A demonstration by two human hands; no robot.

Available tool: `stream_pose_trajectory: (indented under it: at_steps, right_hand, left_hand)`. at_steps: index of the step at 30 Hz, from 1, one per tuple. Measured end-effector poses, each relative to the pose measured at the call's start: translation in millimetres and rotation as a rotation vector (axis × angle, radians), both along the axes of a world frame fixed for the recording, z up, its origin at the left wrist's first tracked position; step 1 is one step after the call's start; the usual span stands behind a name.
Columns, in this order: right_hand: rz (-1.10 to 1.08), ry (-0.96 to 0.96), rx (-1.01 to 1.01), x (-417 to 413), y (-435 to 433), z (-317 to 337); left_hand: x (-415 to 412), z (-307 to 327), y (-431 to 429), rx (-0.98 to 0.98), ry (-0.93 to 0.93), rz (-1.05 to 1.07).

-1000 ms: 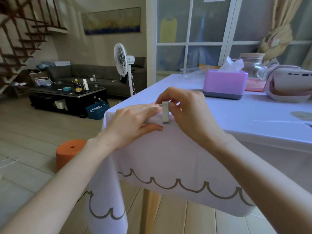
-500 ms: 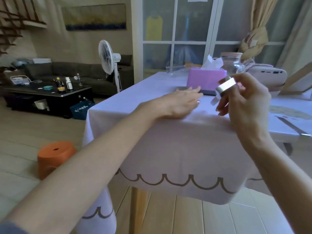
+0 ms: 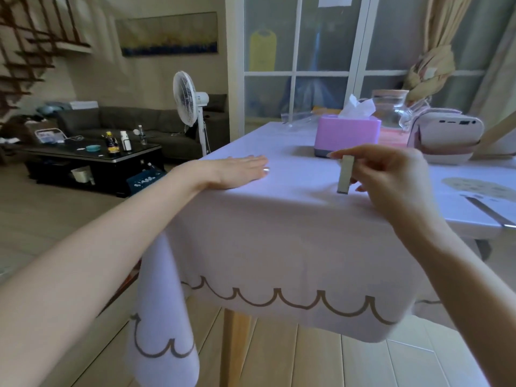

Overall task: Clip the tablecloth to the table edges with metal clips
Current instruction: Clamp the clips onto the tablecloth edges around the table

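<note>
The metal clip [image 3: 345, 174] stands upright at the near edge of the table [image 3: 234, 344], pinched by the right hand [image 3: 391, 177]. The tablecloth [image 3: 279, 247] drapes over that edge. The left hand [image 3: 237, 171] lies flat on the cloth, fingers straight. The step appears to be clip positioning. The next move likely requires pushing the clip over cloth and edge together.

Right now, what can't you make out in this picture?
Head view only.
1. Back of the clip: hidden by the right hand pinching it.
2. Edge of the table: covered by the tablecloth.
3. Tablecloth under the left hand: hidden by the flat palm.
4. Bottle labels: too small.
5. Paper: cut off by the top edge.
</note>
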State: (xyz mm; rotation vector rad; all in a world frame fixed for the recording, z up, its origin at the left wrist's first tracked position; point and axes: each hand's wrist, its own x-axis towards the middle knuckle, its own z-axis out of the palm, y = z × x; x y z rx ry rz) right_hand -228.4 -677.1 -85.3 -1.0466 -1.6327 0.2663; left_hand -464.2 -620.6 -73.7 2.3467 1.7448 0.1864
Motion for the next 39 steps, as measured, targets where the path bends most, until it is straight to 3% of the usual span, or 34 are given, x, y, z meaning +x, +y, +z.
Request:
stream_pose_trajectory:
  at_steps: [7,11,13,16,20,27,30,34,36,39]
  right_hand:
    - [-0.012,-0.336,-0.061,-14,11,4]
    - [0.026,-0.274,-0.057,-14,16,2]
    - [0.092,-0.216,-0.092,-10,13,3]
    - [0.135,-0.332,-0.109,-9,7,3]
    - [0.105,-0.404,-0.01,-15,10,3]
    - [0.385,0.033,0.154,-64,-4,-9]
    - [0.518,0.102,0.23,-96,-12,-29]
    - [0.515,0.191,0.317,-130,-16,-63]
    - [0.518,0.264,0.349,-145,-14,-78]
    - [0.47,0.332,0.41,-160,-10,-95]
  left_hand:
    - [-34,-1,-13,-0.003,-0.055,0.053]
    - [-59,-8,-23,0.043,-0.102,0.071]
    - [-71,-12,-29,0.105,-0.132,0.091]
    - [-77,-19,-37,0.232,-0.056,0.094]
    - [-79,-31,-54,0.458,-0.093,-0.001]
    - [-82,-39,-49,0.643,-0.018,-0.169]
    - [-84,-46,-53,0.746,-0.082,-0.219]
    - [-76,-57,-59,0.926,-0.117,-0.163]
    - [-72,-61,-60,0.954,-0.19,-0.143]
    - [-67,-60,-65,0.83,-0.441,-0.062]
